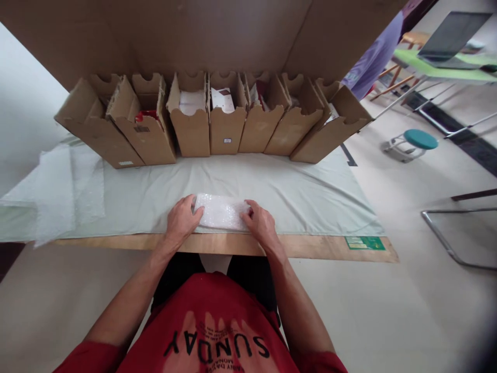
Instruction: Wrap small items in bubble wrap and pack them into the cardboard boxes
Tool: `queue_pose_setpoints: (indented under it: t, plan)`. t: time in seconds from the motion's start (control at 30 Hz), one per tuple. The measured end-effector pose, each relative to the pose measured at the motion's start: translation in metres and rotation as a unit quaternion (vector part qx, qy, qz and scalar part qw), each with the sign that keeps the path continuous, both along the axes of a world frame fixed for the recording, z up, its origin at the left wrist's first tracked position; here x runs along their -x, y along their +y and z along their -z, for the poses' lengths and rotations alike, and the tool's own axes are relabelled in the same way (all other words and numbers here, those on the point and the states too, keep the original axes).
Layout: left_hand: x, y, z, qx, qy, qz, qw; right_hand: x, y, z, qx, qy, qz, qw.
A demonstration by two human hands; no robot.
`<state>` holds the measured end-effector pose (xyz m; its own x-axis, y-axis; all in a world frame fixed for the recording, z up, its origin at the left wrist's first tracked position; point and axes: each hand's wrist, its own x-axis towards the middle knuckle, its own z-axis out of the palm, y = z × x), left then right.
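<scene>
A flat, rectangular piece of bubble wrap [222,212] lies across the front of the cloth-covered table, close to its edge. My left hand [183,218] grips its left end, fingers behind and thumb on top. At the opposite end, my right hand [261,223] pinches the wrap between thumb and curled fingers. Whether anything is inside the wrap I cannot tell. Off to the left, loose sheets of bubble wrap [70,186] overlap on the cloth, one hanging over the table's edge.
Several cardboard file boxes [190,132] stand in a row at the back, holding small packages, before a tall cardboard panel [233,36]. A pale green cloth [310,207] covers the table. On the right are a teal stool [420,139], a laptop [452,39] and a person's purple sleeve [373,57].
</scene>
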<state>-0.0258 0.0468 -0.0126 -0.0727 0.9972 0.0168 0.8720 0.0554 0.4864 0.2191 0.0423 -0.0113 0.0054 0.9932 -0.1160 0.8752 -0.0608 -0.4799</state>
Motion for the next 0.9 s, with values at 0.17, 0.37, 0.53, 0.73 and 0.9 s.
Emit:
queue_pose_setpoints:
  t: [0.17, 0.37, 0.53, 0.73, 0.9]
  plan:
    - [0.009, 0.016, -0.01, -0.041, -0.073, 0.114, 0.99, -0.023, 0.004, -0.012, -0.116, 0.059, -0.134, 0.982]
    - [0.012, 0.023, -0.019, 0.112, -0.268, 0.158, 0.944, -0.028, 0.05, -0.064, -0.129, 0.019, -0.282, 0.951]
    - [-0.011, 0.011, -0.013, 0.155, -0.389, 0.014, 0.908, -0.008, 0.091, -0.079, -0.186, -0.009, -0.228, 0.956]
    - [-0.017, 0.007, -0.006, 0.178, -0.434, -0.068, 0.881, -0.011, 0.026, -0.041, -0.206, 0.057, -0.288, 0.933]
    - [-0.019, 0.005, -0.008, 0.207, -0.461, -0.07, 0.86, 0.004, -0.035, -0.003, -0.188, 0.001, -0.263, 0.946]
